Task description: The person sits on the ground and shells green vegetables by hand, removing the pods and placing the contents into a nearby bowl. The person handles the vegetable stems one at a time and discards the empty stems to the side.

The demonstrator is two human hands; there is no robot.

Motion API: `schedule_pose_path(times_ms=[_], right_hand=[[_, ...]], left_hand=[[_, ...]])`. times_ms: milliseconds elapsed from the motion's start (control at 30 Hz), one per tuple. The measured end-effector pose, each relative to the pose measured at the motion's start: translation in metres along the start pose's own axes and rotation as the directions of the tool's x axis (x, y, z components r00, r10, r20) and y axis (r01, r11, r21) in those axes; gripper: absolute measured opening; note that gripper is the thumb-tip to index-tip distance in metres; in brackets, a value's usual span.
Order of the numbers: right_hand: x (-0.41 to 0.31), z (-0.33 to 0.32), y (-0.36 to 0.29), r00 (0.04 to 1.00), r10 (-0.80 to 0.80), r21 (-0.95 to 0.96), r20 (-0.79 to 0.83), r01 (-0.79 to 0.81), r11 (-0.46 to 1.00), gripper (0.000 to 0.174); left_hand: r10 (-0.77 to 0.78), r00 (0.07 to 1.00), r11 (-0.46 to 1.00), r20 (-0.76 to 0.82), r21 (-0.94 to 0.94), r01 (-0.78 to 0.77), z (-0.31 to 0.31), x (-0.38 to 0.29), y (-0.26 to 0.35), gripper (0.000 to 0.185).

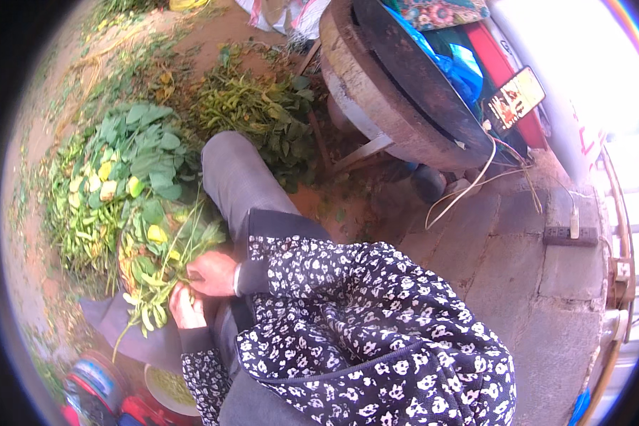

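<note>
My left hand (187, 309), the lower of the two, is shut on a green bean plant (154, 306) with plump pods hanging from its stems. Just above it, my right hand (213, 272) has its fingers curled at the same plant's stems; what lies between the fingertips is partly hidden. Thin stems and some yellow leaves rise past both hands, in front of a basket-like container (121, 266) of leaves and pods. Beyond the hands lies a large heap of bean plants (138, 144) with green leaves and pods.
Another pod heap (245, 101) lies past my right knee (234, 160). A round metal-topped stand (399, 90) is at upper right, with a phone (516, 98) beside it. A bowl of green beans (173, 386) sits lower left. Cables and a power strip (570, 236) lie right.
</note>
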State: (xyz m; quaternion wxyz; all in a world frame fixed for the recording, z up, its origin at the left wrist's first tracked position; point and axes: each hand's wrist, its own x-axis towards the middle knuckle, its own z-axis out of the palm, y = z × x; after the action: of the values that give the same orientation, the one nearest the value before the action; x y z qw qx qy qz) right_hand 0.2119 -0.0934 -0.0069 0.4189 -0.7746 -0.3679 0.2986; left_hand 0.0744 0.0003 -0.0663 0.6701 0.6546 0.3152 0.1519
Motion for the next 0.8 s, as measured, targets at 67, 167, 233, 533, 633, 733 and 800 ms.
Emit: schedule_pose_path(times_ms=[67, 167, 233, 533, 633, 733, 800], right_hand=[[-0.006, -0.007, -0.009, 0.999, -0.032, -0.116, -0.013, 0.031, 0.993, 0.014], [0.000, -0.006, -0.009, 0.978, -0.194, -0.228, -0.070, 0.174, 0.958, 0.015], [0.004, 0.001, -0.002, 0.956, -0.285, -0.288, -0.062, 0.257, 0.923, 0.015], [0.012, 0.001, -0.003, 0.925, -0.378, -0.356, -0.034, 0.342, 0.869, 0.012], [0.015, 0.002, -0.001, 0.951, -0.304, -0.276, -0.062, 0.276, 0.921, 0.011], [0.011, 0.001, 0.003, 0.953, -0.294, -0.212, -0.075, 0.273, 0.939, 0.012], [0.007, 0.002, 0.003, 0.936, -0.336, -0.212, -0.103, 0.309, 0.927, 0.013]], left_hand=[[-0.362, 0.926, 0.863, 0.108, -0.336, 0.377, -0.006, 0.006, 0.016, 0.023], [-0.357, 0.933, 0.881, 0.055, -0.313, 0.355, -0.002, 0.010, 0.016, 0.026], [-0.407, 0.910, 0.838, 0.077, -0.365, 0.406, -0.006, 0.014, 0.015, 0.027], [-0.482, 0.867, 0.746, 0.127, -0.460, 0.482, -0.009, 0.016, 0.019, 0.017], [-0.487, 0.854, 0.653, 0.184, -0.572, 0.496, -0.020, 0.022, 0.006, 0.014], [-0.561, 0.821, 0.613, 0.111, -0.611, 0.501, -0.004, 0.019, 0.026, 0.016], [-0.589, 0.806, 0.614, 0.062, -0.614, 0.496, 0.006, 0.020, 0.036, 0.019]])
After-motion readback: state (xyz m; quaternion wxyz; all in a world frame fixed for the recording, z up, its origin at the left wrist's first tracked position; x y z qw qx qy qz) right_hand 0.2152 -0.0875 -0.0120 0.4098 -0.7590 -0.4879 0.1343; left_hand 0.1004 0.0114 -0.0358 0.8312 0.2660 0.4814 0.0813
